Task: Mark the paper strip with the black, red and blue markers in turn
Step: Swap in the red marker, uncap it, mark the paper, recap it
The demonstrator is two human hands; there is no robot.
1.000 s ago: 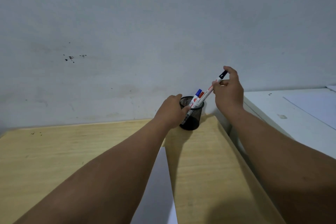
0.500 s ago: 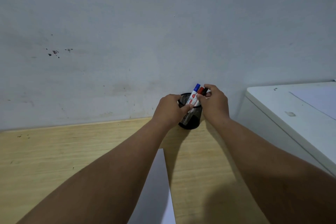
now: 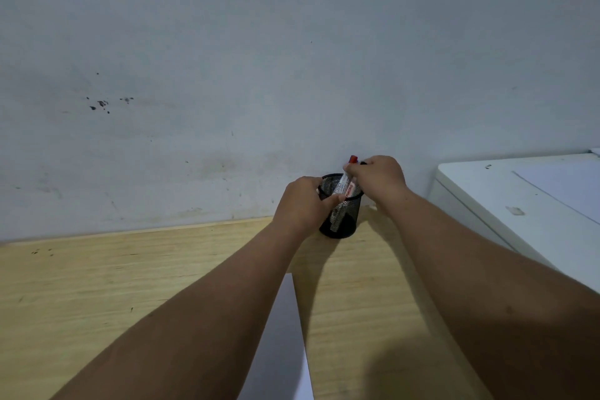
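Note:
A black mesh pen cup (image 3: 344, 221) stands on the wooden desk (image 3: 97, 286) against the wall. My left hand (image 3: 302, 201) grips its left side at the rim. My right hand (image 3: 378, 177) is over the cup's top, fingers pinched on the red marker (image 3: 350, 178), whose red cap sticks up above the fingers. A black cap tip shows just beside that hand. The blue marker is not visible. The white paper strip (image 3: 282, 334) lies on the desk near me, partly hidden under my left forearm.
A white cabinet top (image 3: 487, 191) with a paper sheet on it stands to the right of the desk, slightly higher. A grey, stained wall rises directly behind the cup.
My right hand brought the black marker down into the cup, then closed on the red-capped marker. The left hand stayed on the cup throughout.

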